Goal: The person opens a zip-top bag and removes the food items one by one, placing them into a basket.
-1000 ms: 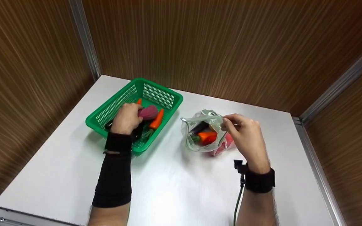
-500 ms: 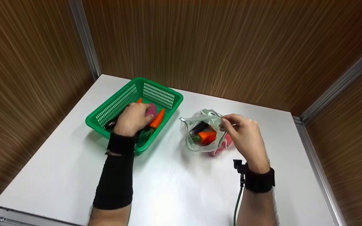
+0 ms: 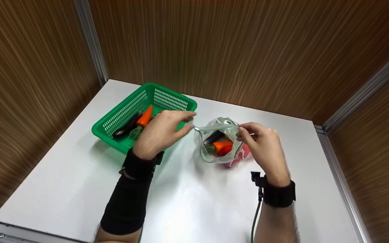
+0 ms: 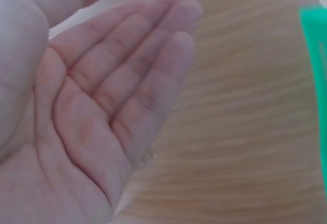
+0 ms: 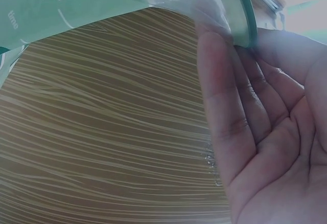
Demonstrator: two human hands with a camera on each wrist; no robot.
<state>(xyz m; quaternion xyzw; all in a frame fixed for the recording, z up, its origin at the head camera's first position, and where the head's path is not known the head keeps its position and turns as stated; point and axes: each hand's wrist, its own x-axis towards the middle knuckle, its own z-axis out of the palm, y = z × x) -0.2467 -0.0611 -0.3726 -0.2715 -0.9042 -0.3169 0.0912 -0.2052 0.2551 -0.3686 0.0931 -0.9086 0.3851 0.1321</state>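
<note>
Bag (image 3: pixel 218 127): we are seeing clear plastic gaping open, holding a carrot (image 3: pixel 221 145).
Basket (image 3: pixel 170 100): we are seeing green plastic left of it, holding a second carrot (image 3: pixel 145 118) beside an eggplant (image 3: pixel 126 127).

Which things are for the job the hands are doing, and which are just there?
Probably for the job:
clear bag, pinched by the right hand
green basket, beside the left hand
carrot and eggplant in that basket

Just there:
white table
wooden walls
thin cable by the right wrist
</note>
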